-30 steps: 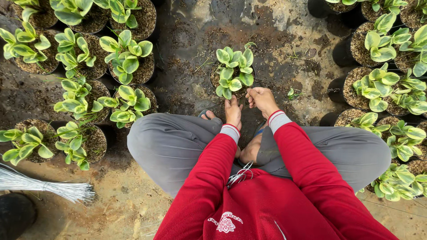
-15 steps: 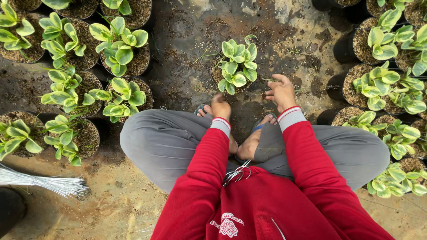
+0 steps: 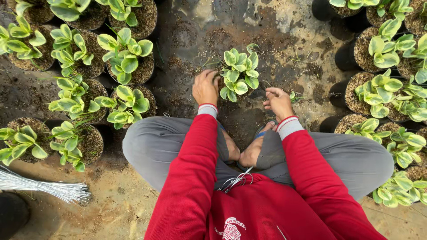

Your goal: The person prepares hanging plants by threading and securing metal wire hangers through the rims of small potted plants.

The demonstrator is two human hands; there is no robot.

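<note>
Ground (image 3: 191, 26) is bare dark soil with damp patches, pots parked on both sides. Left cluster of potted plants (image 3: 89, 75): a good number of black pots with variegated green-yellow foliage, packed close together. Right cluster of potted plants (image 3: 387, 93): same kind, also packed, some pots showing only soil at the rim. Person sits cross-legged, grey trousers (image 3: 160, 146), red sleeves, bare feet tucked in. Bundle of thin grey wires (image 3: 40, 189) lies on the ground at lower left, well apart from the hands. Single plant (image 3: 240, 73) sits alone on the open ground straight ahead, between the two clusters; its pot is mostly hidden under the leaves. Left hand (image 3: 205, 87) is on the plant's left edge, fingers curled down at the base, touching soil or pot rim; can't tell if it actually grips anything. Right hand (image 3: 279, 101) is just beside the plant on the right, fingers loosely curled, part open, holding nothing visible, apart from the leaves. Progress, judging only from the layout: many pots already look planted and grouped, this one is in hand at centre, not yet joined to either cluster. Scissors-like metal loops (image 3: 238, 181) hang at the chest, unused.
</note>
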